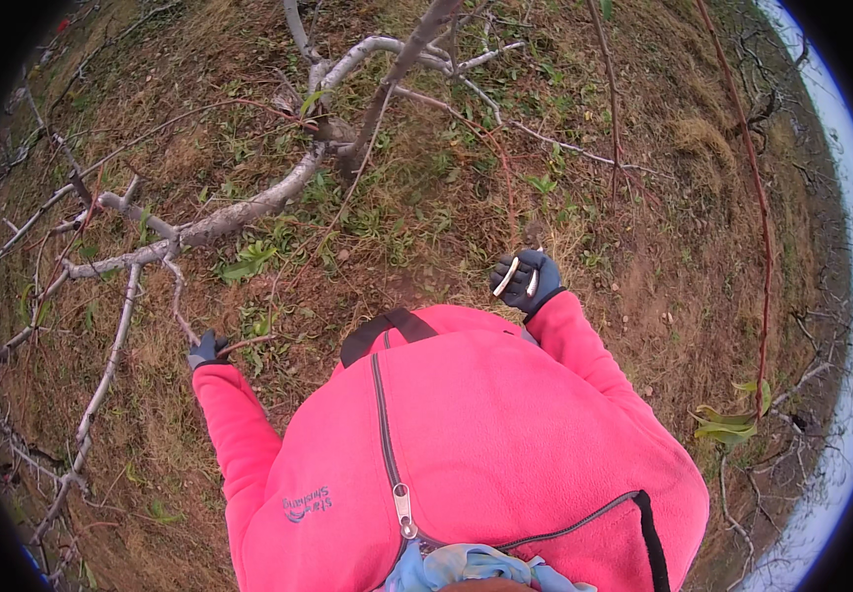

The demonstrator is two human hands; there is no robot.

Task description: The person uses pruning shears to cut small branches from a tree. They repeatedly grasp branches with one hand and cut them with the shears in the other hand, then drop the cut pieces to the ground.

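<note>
My left hand [208, 349], in a dark glove with grey on it, is closed around a thin branch [180, 300] of a bare-limbed tree. A reddish twig [250, 342] sticks out to the right of that hand. My right hand [527, 280], gloved too, is in front of my body on the right. It holds what look like pruning shears [506, 277] by their pale handles, which stand apart; the blades cannot be made out. From the tree's trunk [337, 137], a thick grey limb [249, 211] reaches toward the branch at my left hand.
An upright stem [404, 63] rises close ahead. Long reddish shoots hang at the right, one shoot [758, 222] ending in leaves [726, 425]. A forked grey branch [108, 370] spreads at the left. Grass and cut leaves cover the soil [426, 281].
</note>
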